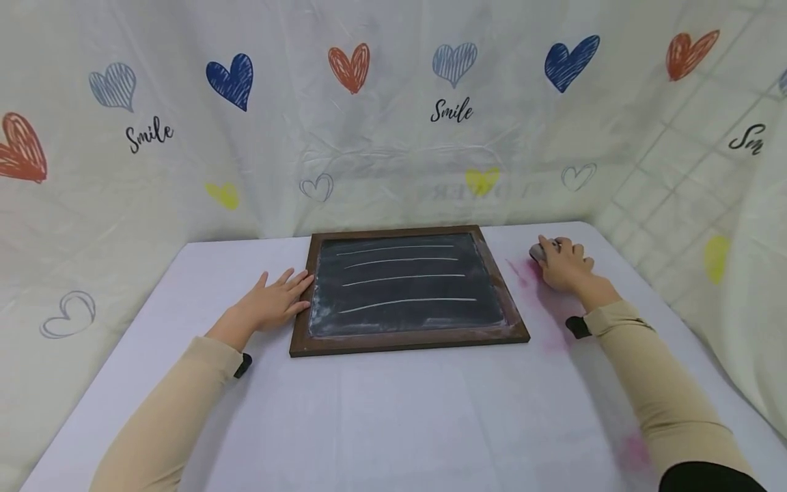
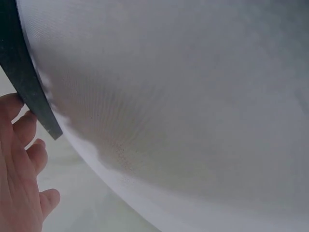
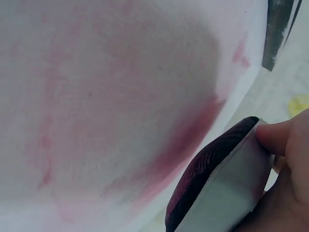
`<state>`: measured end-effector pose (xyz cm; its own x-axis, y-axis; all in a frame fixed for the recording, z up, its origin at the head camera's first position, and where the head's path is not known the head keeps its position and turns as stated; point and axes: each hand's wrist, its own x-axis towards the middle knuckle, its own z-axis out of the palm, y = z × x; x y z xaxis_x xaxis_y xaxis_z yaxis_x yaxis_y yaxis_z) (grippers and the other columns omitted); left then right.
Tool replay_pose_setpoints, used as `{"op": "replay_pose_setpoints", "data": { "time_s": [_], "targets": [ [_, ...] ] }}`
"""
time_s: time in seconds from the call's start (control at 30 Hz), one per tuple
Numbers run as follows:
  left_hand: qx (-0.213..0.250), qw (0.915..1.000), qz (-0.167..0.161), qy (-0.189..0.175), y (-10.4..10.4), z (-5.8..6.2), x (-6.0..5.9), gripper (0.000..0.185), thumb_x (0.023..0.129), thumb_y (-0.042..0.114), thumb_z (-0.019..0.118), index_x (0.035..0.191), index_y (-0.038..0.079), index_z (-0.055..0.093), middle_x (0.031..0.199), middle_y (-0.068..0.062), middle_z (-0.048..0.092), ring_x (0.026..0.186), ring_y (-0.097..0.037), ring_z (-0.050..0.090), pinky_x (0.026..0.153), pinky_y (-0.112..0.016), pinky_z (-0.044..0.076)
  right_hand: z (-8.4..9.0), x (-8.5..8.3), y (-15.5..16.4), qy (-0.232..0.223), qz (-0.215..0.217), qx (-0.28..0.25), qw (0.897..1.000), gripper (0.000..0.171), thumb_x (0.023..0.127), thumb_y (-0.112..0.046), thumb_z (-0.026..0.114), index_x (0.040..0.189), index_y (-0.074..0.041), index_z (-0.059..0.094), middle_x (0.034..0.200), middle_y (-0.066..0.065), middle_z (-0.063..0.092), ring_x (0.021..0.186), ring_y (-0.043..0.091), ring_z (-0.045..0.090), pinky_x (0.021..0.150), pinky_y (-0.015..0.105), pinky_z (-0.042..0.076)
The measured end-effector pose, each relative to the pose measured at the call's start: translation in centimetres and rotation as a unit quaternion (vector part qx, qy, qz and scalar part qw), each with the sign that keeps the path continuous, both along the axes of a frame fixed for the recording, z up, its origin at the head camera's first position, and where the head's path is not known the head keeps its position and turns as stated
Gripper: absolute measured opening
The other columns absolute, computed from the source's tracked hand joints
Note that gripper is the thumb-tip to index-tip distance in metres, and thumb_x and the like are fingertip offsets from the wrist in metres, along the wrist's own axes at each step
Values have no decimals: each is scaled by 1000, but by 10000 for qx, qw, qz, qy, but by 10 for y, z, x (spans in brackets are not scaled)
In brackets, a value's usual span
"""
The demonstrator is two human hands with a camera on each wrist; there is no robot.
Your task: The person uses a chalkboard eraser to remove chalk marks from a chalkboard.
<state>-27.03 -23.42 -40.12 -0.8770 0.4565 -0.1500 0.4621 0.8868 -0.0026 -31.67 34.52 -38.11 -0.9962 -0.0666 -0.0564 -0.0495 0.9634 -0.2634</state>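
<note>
A wood-framed chalkboard (image 1: 408,283) lies flat on the white-covered table, with several white chalk lines drawn across it. My left hand (image 1: 273,302) rests with spread, straight fingers at the board's left frame; the left wrist view shows fingertips touching the frame's edge (image 2: 29,72). Off to the board's right, my right hand (image 1: 567,265) grips a chalkboard eraser (image 1: 540,251). Close up in the right wrist view, the eraser (image 3: 241,169) has a pale body and a dark, pink-dusted felt face, with the thumb on its side.
Pink chalk smudges (image 1: 556,335) mark the white tablecloth (image 1: 393,424) around the right hand. Behind the table hangs a pale curtain (image 1: 393,143) printed with hearts and "Smile". Another pink stain (image 1: 634,451) shows beside the right forearm.
</note>
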Motion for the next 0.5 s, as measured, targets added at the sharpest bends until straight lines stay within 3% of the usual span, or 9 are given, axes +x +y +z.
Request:
{"op": "replay_pose_setpoints", "data": {
  "time_s": [0.27, 0.5],
  "targets": [
    [-43, 10000, 50, -32, 0, 2, -1, 66, 111, 44, 39, 164, 7, 23, 168, -15, 23, 154, -39, 17, 117, -71, 9, 8, 10, -4, 494, 503, 38, 9975, 58, 106, -15, 41, 159, -3, 20, 152, 41, 13, 131, 65, 19, 94, 77, 25],
    [-110, 9999, 73, -109, 2, 2, 0, 66, 111, 43, 40, 164, 7, 23, 168, -16, 23, 154, -39, 17, 117, -71, 9, 8, 17, -16, 615, 953, -42, 9935, 58, 106, -13, 45, 160, -5, 23, 153, 38, 18, 130, 63, 24, 93, 74, 27]
  ]
}}
